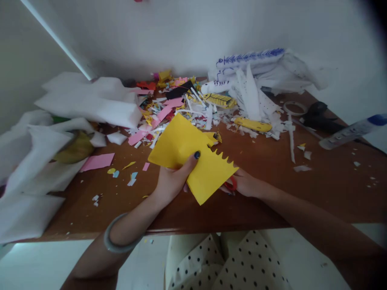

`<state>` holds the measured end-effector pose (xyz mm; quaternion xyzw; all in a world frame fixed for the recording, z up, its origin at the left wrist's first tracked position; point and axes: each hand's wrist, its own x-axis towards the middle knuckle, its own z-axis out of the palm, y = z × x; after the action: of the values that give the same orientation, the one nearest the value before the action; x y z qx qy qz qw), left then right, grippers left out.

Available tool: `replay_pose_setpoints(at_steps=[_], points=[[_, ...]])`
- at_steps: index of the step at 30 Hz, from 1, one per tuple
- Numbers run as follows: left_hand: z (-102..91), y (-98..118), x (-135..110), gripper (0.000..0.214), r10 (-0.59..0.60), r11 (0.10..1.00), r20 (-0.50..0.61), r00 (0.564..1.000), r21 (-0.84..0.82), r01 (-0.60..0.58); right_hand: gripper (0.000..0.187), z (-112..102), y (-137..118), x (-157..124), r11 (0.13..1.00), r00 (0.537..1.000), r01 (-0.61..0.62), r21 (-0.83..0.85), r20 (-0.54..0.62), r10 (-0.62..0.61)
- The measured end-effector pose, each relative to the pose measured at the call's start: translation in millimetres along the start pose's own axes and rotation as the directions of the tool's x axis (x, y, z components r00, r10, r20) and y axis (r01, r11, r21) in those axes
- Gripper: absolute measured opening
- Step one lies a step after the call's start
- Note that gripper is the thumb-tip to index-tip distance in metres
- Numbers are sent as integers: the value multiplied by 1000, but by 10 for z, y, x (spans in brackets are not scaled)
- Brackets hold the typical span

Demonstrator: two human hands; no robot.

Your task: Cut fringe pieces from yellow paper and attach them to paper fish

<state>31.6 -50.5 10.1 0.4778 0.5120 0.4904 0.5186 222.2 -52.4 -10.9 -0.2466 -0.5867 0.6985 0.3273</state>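
Note:
My left hand (pixel 172 181) pinches a yellow sheet of paper (pixel 184 149) over the brown table (pixel 326 189), thumb on top. The sheet's right edge is cut into a row of zigzag teeth. My right hand (pixel 246 184) sits just behind the sheet's right corner, closed on red-handled scissors (pixel 231 184), whose blades are hidden by the paper.
A heap of coloured and white paper scraps (pixel 181 104) lies at the back middle. White sheets (pixel 90 100) pile up at the left. A yellow utility knife (pixel 252 125), a tape roll (pixel 294 108), black scissors (pixel 320 114) and a glue tube (pixel 353 131) lie at the right.

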Motion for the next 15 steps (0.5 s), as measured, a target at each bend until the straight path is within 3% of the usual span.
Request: replay_pose_setpoints(at_steps=[9, 15], points=[[-17, 25, 2, 39, 49, 998, 9, 999, 47, -50, 30, -27, 7, 13, 997, 1000, 19, -79, 10, -18], [30, -112, -101, 40, 56, 997, 60, 997, 55, -59, 41, 38, 83, 20, 990, 999, 38, -134, -23, -42]])
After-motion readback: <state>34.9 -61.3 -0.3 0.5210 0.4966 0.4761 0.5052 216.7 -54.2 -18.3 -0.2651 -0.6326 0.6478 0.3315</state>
